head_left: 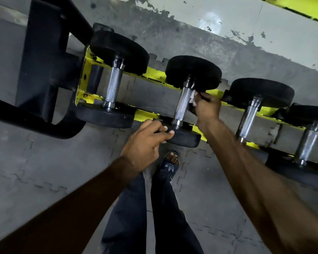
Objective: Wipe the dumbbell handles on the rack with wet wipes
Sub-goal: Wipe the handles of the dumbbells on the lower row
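Several black dumbbells with knurled steel handles lie across the yellow rack [154,75]. My right hand [206,107] pinches a white wet wipe [192,97] against the right side of the second dumbbell's handle [183,105], near its far black head. My left hand [147,142] grips the near head [185,137] of that same dumbbell, fingers curled over its edge. The first dumbbell's handle [114,87] is to the left, and the third handle [248,118] and the fourth handle [307,142] are to the right.
A black steel frame [42,57] of the rack stands at the left. Grey interlocking floor mats [44,162] lie below. My legs in dark trousers and a foot in a sandal [170,165] stand just under the rack. A grey, stained wall [191,33] runs behind.
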`<state>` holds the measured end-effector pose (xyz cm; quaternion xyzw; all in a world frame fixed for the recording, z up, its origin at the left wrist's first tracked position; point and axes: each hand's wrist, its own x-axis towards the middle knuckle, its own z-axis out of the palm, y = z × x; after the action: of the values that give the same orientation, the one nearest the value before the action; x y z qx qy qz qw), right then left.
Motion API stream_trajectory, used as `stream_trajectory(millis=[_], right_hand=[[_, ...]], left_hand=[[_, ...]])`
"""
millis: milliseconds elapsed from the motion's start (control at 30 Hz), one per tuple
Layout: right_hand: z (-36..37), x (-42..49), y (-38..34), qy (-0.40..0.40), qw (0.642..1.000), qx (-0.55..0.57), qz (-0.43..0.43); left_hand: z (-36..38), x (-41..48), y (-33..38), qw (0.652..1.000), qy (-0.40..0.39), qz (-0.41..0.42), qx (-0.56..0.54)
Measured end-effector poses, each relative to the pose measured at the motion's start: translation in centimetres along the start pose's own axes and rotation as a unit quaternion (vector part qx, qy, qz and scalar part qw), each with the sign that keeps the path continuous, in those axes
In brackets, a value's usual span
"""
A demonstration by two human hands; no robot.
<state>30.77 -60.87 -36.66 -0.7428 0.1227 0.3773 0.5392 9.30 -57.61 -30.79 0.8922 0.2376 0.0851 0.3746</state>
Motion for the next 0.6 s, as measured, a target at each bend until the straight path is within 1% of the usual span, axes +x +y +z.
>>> stream_trajectory(millis=[67,100,200,233,267,300,367,433,500,533,600], right_hand=[[-0.8,-0.6,0.6,-0.050,0.996,-0.043,0.054],[-1.6,-1.0,0.9,-0.088,0.991,-0.077,0.064],[-3.9,-2.0,0.8,-0.186,0.963,-0.187,0.050],[-4.0,-2.0,0.6,-0.192,0.960,-0.202,0.041],[-3.6,-1.9,0.3,-0.178,0.964,-0.197,0.032],[-3.0,-1.7,0.0,-0.150,0.973,-0.171,0.029],[-1.4,-0.9,-0.5,-0.095,0.992,-0.072,0.044],[-0.5,-0.3,-0.9,-0.063,0.996,-0.008,0.057],[-1.2,-0.5,-0.7,-0.082,0.994,-0.037,0.064],[-2.0,-0.9,-0.5,-0.110,0.988,-0.086,0.066],[-3.7,-1.6,0.0,-0.174,0.956,-0.230,0.062]], left_hand=[[0.0,0.0,0.1,1.000,-0.001,-0.005,0.000],[0.0,0.0,0.1,1.000,0.001,-0.006,0.001],[0.1,0.0,-0.1,1.000,0.002,-0.002,-0.001],[0.1,-0.1,-0.2,1.000,0.002,0.000,0.000],[0.2,-0.1,-0.2,1.000,0.004,0.001,0.004],[0.2,-0.1,-0.2,1.000,0.006,0.001,0.009],[0.2,-0.1,0.0,1.000,0.015,0.003,0.009],[0.2,0.0,0.1,1.000,0.018,0.007,0.009],[0.1,0.0,0.0,1.000,0.010,0.008,0.015],[0.1,0.0,-0.1,1.000,0.007,0.008,0.017],[0.2,-0.1,-0.2,1.000,0.005,0.002,0.020]])
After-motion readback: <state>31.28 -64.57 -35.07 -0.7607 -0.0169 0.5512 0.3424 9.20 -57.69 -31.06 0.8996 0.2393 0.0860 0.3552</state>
